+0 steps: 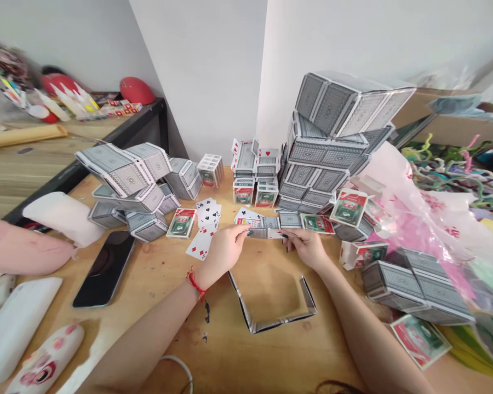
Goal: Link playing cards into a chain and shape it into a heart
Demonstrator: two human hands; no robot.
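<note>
My left hand [224, 249], with a red string bracelet [196, 283] at the wrist, pinches the left end of a short row of playing cards [263, 233]. The fingertips of my right hand [307, 247] close on its right end. Grey patterned backs and a bit of white face show between the hands. Below them on the table stands an open, angular frame of folded cards [252, 324]. Loose face-up cards [201, 243] lie beside my left hand. Just beyond my fingers are more cards [248, 214] and a green-and-red card box [317, 223].
Stacked card-covered blocks [324, 145] rise high at the back right; a lower stack [127, 172] stands left. A phone [104, 268] lies on the wooden table [168, 328]. More card blocks [414, 284] and plastic bags [447, 219] crowd the right side.
</note>
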